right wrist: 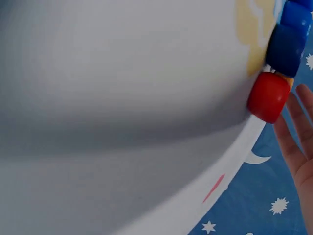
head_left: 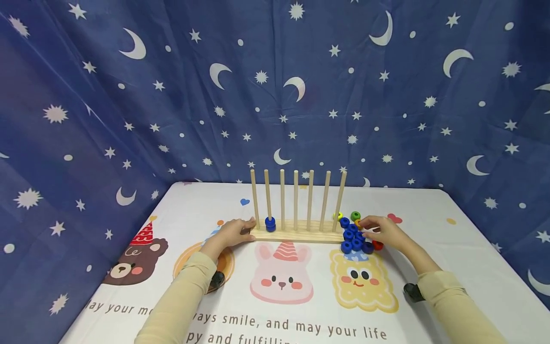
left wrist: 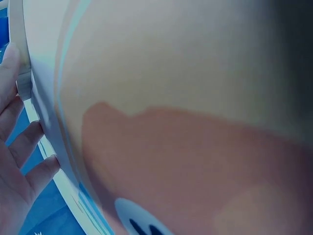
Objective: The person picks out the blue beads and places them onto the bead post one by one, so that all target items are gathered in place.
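A wooden peg rack (head_left: 296, 236) with several upright pegs stands on the table. Two blue beads (head_left: 270, 224) are stacked low on its second peg from the left. My left hand (head_left: 232, 233) holds the rack's left end, thumb at the front and index finger toward the back; the left wrist view shows its other fingers spread beside the rack end. At the right end lies a cluster of blue beads (head_left: 356, 244). My right hand (head_left: 385, 232) is over the cluster's right side, thumb and index finger apart, fingertips near an orange bead (head_left: 358, 223) and blue ones.
A green bead (head_left: 355, 216) and a yellow bead (head_left: 338, 216) lie behind the cluster; a red bead (right wrist: 269, 97) sits on its right, near the right hand. The white tablecloth (head_left: 296, 277) has cartoon prints. A blue curtain (head_left: 275, 95) with moons and stars hangs behind.
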`<state>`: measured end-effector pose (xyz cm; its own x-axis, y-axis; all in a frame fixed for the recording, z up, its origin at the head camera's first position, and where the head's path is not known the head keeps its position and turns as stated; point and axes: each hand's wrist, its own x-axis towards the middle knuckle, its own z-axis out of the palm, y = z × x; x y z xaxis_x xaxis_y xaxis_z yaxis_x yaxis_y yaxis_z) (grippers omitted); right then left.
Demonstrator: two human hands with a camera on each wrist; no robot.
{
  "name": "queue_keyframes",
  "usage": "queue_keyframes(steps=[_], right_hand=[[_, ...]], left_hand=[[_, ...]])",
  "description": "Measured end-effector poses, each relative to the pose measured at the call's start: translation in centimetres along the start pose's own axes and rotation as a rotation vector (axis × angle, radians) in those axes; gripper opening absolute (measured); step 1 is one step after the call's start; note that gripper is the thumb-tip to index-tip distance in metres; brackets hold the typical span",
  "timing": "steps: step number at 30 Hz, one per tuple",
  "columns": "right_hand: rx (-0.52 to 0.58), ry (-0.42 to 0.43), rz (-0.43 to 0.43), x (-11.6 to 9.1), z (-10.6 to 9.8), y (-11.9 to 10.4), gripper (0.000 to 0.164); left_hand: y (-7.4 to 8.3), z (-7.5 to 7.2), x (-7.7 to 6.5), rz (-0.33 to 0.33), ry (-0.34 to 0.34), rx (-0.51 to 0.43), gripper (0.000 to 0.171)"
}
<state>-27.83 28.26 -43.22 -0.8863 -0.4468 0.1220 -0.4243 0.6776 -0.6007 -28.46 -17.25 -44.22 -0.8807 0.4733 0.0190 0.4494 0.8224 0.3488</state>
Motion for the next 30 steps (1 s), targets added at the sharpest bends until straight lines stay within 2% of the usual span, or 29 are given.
queue_keyframes(steps=[8, 15, 30], right_hand=[[0.004, -0.047, -0.010, 0.2, 0.4, 0.9, 0.023], [-0.024, -0.096, 0.002, 0.5, 0.6, 1.1, 0.025], [-0.017, -0.093, 0.005, 0.4, 0.6, 0.9, 0.027]], left_hand=[[-0.1, 0.1, -0.3, -0.023, 0.007, -0.019, 0.054], [0.1, 0.1, -0.1, -0.015, -0.006, -0.010, 0.054], [-0.1, 0.3, 0.0, -0.013, -0.007, -0.011, 0.054]])
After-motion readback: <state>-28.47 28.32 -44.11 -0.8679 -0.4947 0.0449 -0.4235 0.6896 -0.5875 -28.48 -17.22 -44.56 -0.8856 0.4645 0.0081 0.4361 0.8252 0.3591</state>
